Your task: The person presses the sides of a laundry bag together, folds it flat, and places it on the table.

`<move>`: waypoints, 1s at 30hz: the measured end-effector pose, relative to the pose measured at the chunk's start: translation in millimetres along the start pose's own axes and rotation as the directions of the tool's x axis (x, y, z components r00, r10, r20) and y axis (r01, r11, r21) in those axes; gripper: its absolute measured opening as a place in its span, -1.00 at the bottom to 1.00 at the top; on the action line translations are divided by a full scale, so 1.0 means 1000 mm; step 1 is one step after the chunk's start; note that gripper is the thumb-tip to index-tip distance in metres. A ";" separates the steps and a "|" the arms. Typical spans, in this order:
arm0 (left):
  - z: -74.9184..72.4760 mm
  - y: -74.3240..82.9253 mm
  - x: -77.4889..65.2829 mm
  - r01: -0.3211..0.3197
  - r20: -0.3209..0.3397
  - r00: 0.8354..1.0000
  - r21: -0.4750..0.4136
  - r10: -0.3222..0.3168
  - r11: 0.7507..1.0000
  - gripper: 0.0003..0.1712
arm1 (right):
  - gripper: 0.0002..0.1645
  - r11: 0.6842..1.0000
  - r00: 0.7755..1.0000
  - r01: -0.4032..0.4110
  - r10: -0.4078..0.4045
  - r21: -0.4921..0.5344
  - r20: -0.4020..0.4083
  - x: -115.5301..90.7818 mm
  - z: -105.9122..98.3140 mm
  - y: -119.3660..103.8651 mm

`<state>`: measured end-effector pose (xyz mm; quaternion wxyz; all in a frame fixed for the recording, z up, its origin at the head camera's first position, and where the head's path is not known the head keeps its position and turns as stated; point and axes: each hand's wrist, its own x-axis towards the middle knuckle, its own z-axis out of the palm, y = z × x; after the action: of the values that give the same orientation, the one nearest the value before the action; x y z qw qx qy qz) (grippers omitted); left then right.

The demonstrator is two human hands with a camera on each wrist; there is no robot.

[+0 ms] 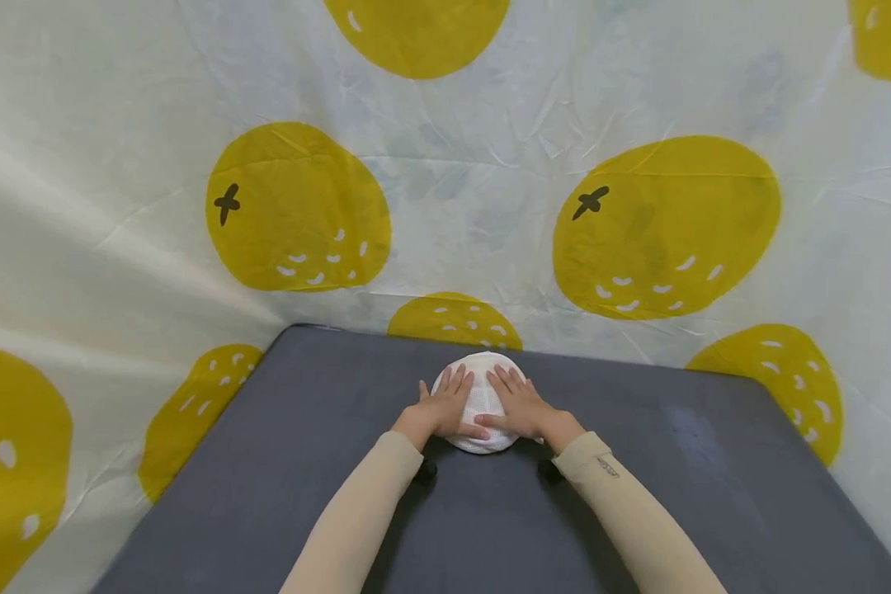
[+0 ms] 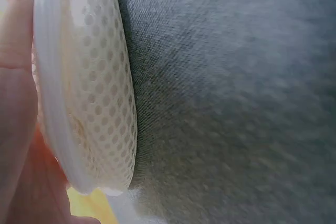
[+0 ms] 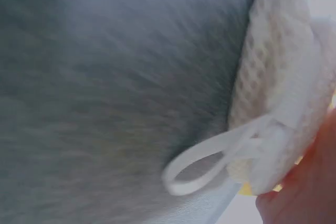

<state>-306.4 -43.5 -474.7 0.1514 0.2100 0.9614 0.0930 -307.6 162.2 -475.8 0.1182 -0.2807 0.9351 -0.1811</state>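
Observation:
A round white mesh laundry bag [image 1: 483, 403] lies on the grey surface, directly in front of the person. On its left half rests the left hand [image 1: 445, 410], fingers straight and spread across the top. The right hand [image 1: 522, 408] lies over the right half in the same way, and the two thumbs come close together near the middle. In the left wrist view the bag's honeycomb mesh side [image 2: 102, 82] and pale rim [image 2: 50, 77] show beside the hand. A white strap loop [image 3: 210, 145] sticks out from the bag in the right wrist view.
The dark grey padded surface [image 1: 327, 404] stretches out on both sides of the bag. Behind and to the left hangs a white cloth [image 1: 475, 190] printed with yellow fruit. Small black devices [image 1: 426, 472] sit under the wrists.

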 end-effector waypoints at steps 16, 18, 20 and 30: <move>0.002 -0.006 -0.018 -0.016 -0.012 1.000 0.067 0.017 0.998 0.33 | 0.25 1.000 0.999 -0.011 0.012 -0.013 0.030 -0.030 0.011 -0.005; 0.005 -0.004 -0.018 -0.010 -0.001 1.000 0.092 0.010 0.996 0.34 | 0.28 0.999 0.998 -0.024 0.026 -0.037 0.050 -0.028 0.018 0.000; 0.008 -0.003 -0.018 -0.004 0.014 1.000 0.105 0.003 0.994 0.35 | 0.28 0.997 0.996 -0.043 0.048 -0.069 0.079 -0.024 0.024 0.006; 0.007 -0.003 -0.010 0.032 0.073 0.997 0.085 -0.038 0.996 0.32 | 0.28 0.995 0.990 -0.098 0.099 -0.018 0.103 -0.016 0.024 0.013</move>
<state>-296.2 -50.1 -479.5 0.1796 0.2028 0.9617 0.0420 -293.1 174.5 -501.2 0.1738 -0.2440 0.9415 -0.1542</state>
